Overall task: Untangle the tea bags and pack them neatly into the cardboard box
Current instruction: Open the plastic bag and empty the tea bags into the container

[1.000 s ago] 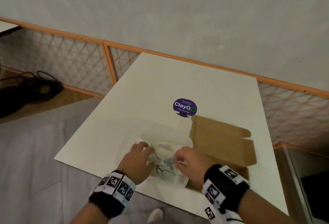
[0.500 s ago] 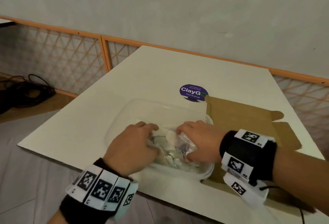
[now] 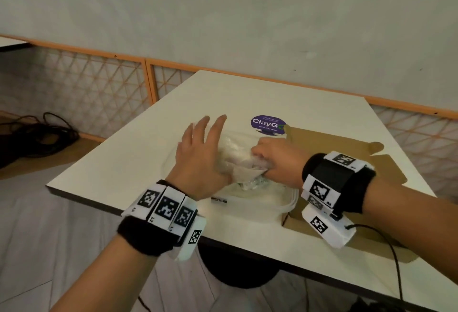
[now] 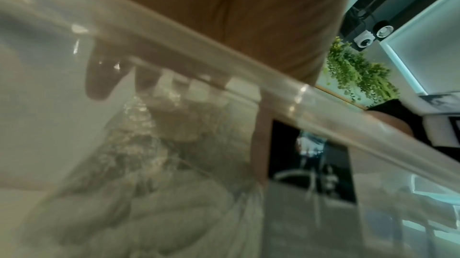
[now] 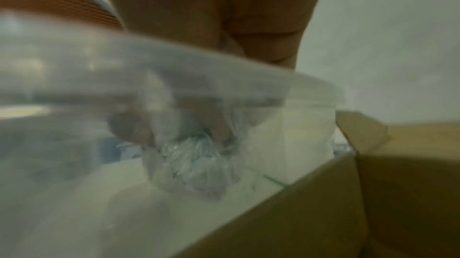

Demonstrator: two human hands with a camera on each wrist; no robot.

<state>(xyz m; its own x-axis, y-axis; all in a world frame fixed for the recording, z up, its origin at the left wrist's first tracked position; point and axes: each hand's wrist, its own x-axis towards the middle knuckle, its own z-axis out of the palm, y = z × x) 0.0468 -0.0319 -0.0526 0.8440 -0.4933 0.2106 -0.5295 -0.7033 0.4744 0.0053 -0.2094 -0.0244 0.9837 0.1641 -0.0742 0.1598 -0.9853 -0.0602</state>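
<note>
A tangled clump of tea bags (image 3: 244, 174) in crinkly clear wrappers lies in a clear plastic container (image 3: 285, 203) at the table's near edge. My right hand (image 3: 266, 160) reaches in from the right and grips the clump; in the right wrist view its fingers (image 5: 139, 132) curl round the tea bags (image 5: 194, 162). My left hand (image 3: 204, 143) hovers over the container's left side, fingers straight and spread, thumb down near the clump. The brown cardboard box (image 3: 329, 145) lies open just right of the container. The left wrist view shows the tea bags (image 4: 149, 144) through the plastic wall.
The white table (image 3: 138, 158) carries a purple round sticker (image 3: 266, 124) behind the container. An orange-framed lattice rail (image 3: 104, 83) runs along the wall. Black cables (image 3: 42, 133) lie on the floor at left. A black cord (image 3: 394, 257) trails from my right wrist.
My left hand has let go of the clump and risen with its fingers spread. The right hand still grips the tea bags. The view has tilted up and moved closer.
</note>
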